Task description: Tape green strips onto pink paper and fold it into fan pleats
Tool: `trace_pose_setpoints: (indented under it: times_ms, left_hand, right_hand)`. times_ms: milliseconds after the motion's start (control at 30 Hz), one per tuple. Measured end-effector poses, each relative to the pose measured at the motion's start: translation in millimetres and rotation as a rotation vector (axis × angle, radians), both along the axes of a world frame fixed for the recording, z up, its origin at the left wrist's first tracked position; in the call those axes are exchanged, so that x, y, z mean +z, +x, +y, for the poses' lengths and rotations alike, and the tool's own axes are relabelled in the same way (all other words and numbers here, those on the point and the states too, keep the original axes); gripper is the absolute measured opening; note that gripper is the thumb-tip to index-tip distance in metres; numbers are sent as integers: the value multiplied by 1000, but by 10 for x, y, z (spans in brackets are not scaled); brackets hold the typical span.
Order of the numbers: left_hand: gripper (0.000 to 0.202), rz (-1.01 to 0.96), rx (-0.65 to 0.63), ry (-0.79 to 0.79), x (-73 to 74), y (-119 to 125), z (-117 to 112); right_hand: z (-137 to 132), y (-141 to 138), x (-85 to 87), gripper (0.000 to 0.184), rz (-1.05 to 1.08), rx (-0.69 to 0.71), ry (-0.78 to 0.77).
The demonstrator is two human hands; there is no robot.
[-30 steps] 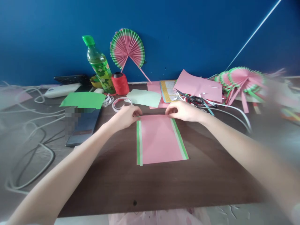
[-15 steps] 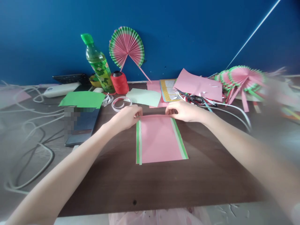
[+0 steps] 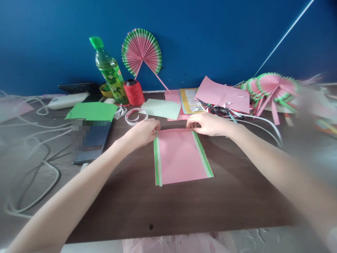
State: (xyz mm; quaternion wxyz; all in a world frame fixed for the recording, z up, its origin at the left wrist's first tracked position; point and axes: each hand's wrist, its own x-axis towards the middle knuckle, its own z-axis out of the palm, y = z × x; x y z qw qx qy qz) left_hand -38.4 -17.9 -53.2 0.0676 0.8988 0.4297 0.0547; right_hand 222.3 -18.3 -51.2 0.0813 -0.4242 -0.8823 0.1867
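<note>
A pink sheet of paper (image 3: 181, 158) lies on the dark wooden table (image 3: 179, 211), with a green strip and a pale green strip along each of its left and right sides. My left hand (image 3: 146, 131) pinches its far left corner, fingers closed. At the far right corner, my right hand (image 3: 206, 123) grips the same edge between thumb and fingers. The far edge between both hands looks slightly raised or folded; how much is hard to make out. Just beyond my left hand lies a roll of tape (image 3: 136, 116).
Along the blue wall stand a green bottle (image 3: 110, 75), a red thread spool (image 3: 134, 93) and a pleated paper fan (image 3: 142, 49). More fans (image 3: 273, 86) lie at right. Green paper (image 3: 91, 110), a dark phone-like slab (image 3: 92, 144) and white cables (image 3: 52, 168) occupy the left.
The near end of the pink sheet has swung slightly to the right. Both hands keep hold of the far corners, almost unmoved.
</note>
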Motion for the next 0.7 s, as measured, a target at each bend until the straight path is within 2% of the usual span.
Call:
trace_pose_setpoints:
  times_ms: [300, 467, 700]
  left_hand:
    - [22, 54, -100, 142, -64, 19, -14]
    - [30, 158, -204, 250, -46, 41, -51]
    - [27, 282, -238, 343, -17, 80, -99]
  right_hand:
    - [-17, -31, -27, 22, -41, 42, 28]
    - [-29, -33, -13, 23, -58, 47, 23]
    - [-38, -29, -3, 24, -68, 56, 41]
